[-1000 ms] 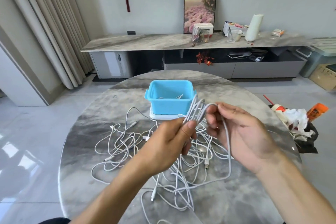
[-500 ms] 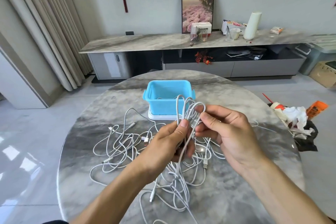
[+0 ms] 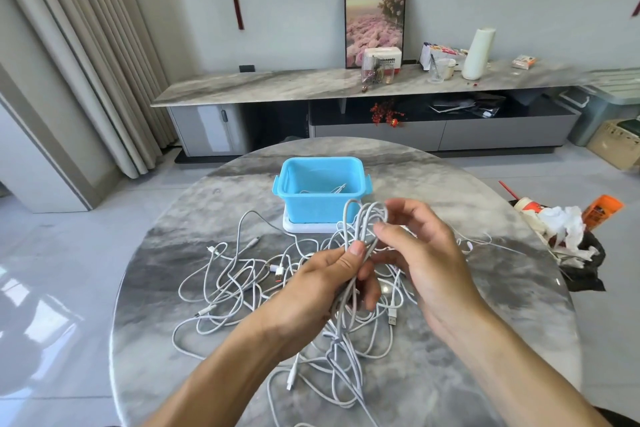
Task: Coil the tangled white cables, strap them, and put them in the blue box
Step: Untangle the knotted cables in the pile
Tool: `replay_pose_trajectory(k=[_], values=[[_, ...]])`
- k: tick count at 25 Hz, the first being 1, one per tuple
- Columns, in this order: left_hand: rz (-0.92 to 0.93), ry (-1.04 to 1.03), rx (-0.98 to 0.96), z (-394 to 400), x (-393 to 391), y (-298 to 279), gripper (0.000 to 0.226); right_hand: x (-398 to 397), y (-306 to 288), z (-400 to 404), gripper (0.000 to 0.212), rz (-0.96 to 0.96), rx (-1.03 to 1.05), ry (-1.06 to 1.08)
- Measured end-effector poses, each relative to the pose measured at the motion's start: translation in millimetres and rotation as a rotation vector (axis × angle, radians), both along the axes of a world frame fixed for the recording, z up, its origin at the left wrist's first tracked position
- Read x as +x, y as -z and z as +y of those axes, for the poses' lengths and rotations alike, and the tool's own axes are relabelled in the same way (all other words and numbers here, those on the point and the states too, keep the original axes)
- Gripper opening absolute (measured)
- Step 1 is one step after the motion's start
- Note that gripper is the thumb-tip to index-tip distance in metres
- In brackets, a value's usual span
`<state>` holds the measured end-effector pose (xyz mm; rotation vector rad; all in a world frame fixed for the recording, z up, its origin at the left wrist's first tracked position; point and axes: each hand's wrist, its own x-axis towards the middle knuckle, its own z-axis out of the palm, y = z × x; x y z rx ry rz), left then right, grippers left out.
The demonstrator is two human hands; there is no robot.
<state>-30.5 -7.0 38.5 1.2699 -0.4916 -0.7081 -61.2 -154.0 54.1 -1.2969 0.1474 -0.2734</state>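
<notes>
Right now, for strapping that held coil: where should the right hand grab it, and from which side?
Probably the coil at its bunched waist, just above the left hand's thumb pinch, coming from the right. There the strands run parallel and tight; the top loops splay, and loose tails hang below. The right hand is beside it.

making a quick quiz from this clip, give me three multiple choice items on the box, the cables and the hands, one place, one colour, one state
1. Where is the blue box?
A. on the floor
B. on the round marble table, beyond the cable tangle
C. on the sideboard

2. What colour is the tray under the box?
A. white
B. red
C. black

3. What is the left hand doing?
A. resting flat on the table
B. reaching into the box
C. gripping a coiled cable bundle

Answers: 1 B, the box stands behind the loose cables; 2 A, a white edge shows below it; 3 C, thumb and fingers clamp the loops.
</notes>
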Motion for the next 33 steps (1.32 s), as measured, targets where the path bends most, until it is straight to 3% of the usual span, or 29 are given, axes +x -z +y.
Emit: replay_pose_trajectory(k=[4,7,10,17,21,23,25,29,33], values=[[0.155,0.139,-0.139,1.3,-2.1,-0.7,0.036,-4.6,-7.7,-1.2,0.017,0.071,0.150,-0.293],[0.206,0.234,-0.145,0.5,-6.5,0.0,0.035,-5.5,-8.2,-0.9,0.018,0.060,0.144,-0.260],[0.251,0.240,-0.154,-0.2,-6.2,0.3,0.035,-2.8,-4.2,-4.3,0.021,-0.006,-0.087,-0.204],[0.252,0.219,-0.113,0.2,-5.0,-1.1,0.039,-2.4,-3.3,-6.1,0.023,-0.040,-0.163,-0.211],[0.271,0.266,-0.172,-2.6,-10.3,-0.1,0.034,-1.6,-2.6,-2.4,0.018,-0.030,0.003,-0.136],[0.305,0.262,-0.196,-5.4,-12.4,2.4,0.030,-2.1,-4.7,-2.1,0.014,0.024,0.200,-0.187],[0.340,0.264,-0.217,-6.3,-12.5,1.3,0.027,-3.5,-5.4,-3.5,0.024,0.085,0.314,-0.277],[0.435,0.300,-0.214,-3.8,-13.1,-3.2,0.021,-4.1,-7.6,-1.6,0.033,0.140,0.406,-0.353],[0.473,0.293,-0.201,-5.1,-13.5,-4.0,0.022,-0.3,-5.1,2.4,0.037,0.067,0.467,-0.363]])
